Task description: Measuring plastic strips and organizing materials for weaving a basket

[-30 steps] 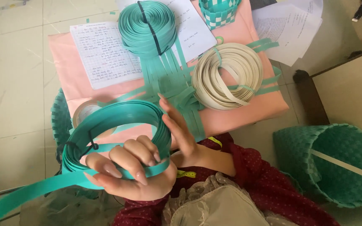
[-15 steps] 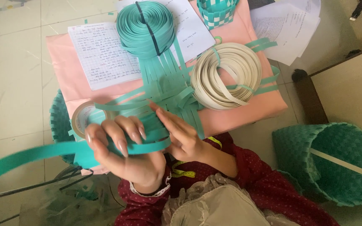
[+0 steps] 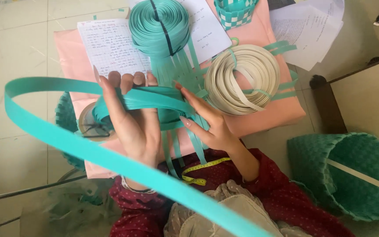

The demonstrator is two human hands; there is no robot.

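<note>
**Holding a teal strap bundle across the table, loose end looping off to my left**

Sweeping in from the far left, the free end of the teal strap [image 3: 44, 127] is arcing out past the table edge, curving round and running down across my lap toward the lower right. Following it inward, it is feeding into the flattened bundle of strap loops [image 3: 154, 98] that I am gripping, so the bundle's long axis is lying roughly left to right, level with the near edge of the pink table [image 3: 71, 61].

My left hand [image 3: 130, 118] is wrapping around the bundle's left part, fingers curled over the top and pressed together, palm facing me. Just behind it a small roll [image 3: 88, 125] is resting on the table, partly hidden.

My right hand [image 3: 207, 120] is lying just beside the bundle's right end, fingers stretched out and slightly spread, fingertips touching the strap where it is meeting the woven teal strips [image 3: 185, 74] below; whether it is actually pinching, I cannot tell.

Farther right, a cream strap coil [image 3: 242, 77] is sitting on the table, well apart from both hands, and a teal woven basket [image 3: 352, 175] is lying on the floor.
</note>
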